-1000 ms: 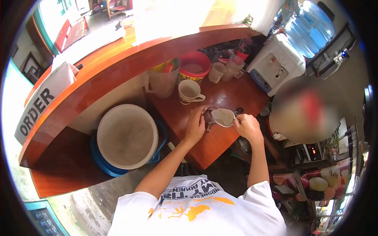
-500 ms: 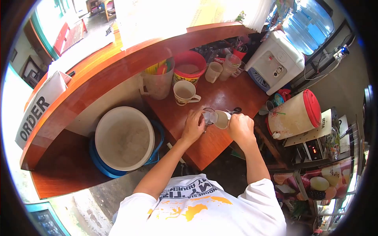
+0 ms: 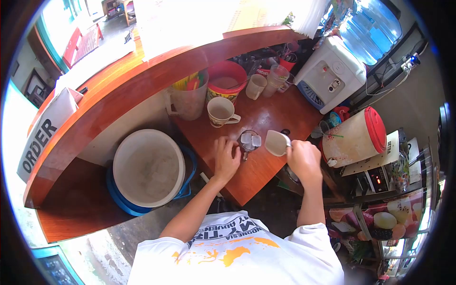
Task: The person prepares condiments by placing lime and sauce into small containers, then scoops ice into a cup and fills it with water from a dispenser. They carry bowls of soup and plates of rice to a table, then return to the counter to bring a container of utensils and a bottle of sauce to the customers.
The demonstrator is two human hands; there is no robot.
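Spreading from the raised front ledge toward the person, the wooden counter [image 3: 273,114] carried nearly everything in view. Off its left edge, lower down, a big round white bucket [image 3: 148,167] sat inside a blue basin [image 3: 118,202]. At the counter's far right corner stood a white water dispenser [image 3: 327,76]. Beyond the right edge a pale jug with a red lid [image 3: 356,137] lay tilted. At the far left corner a clear pitcher [image 3: 189,100] held coloured things, and just to its right stood a red-rimmed tub [image 3: 227,81]. A cream mug [image 3: 220,111] stood in front of those 2, its handle pointing right.

The left hand [image 3: 226,159] lay on the counter near its near-left edge. The fingers were drawn loosely together and their tips reached the left side of a glass; I cannot tell whether they gripped it. The right hand [image 3: 304,159] hovered over the near-right edge, with its fingers closed round the handle end of a small white cup.

That glass [image 3: 249,141] stood upright around the middle of the counter, between the 2 hands, with ice cubes showing inside. The white cup [image 3: 276,142] hung just to the right of the glass, clear of it and tipped on its side, its open mouth turned toward the glass.
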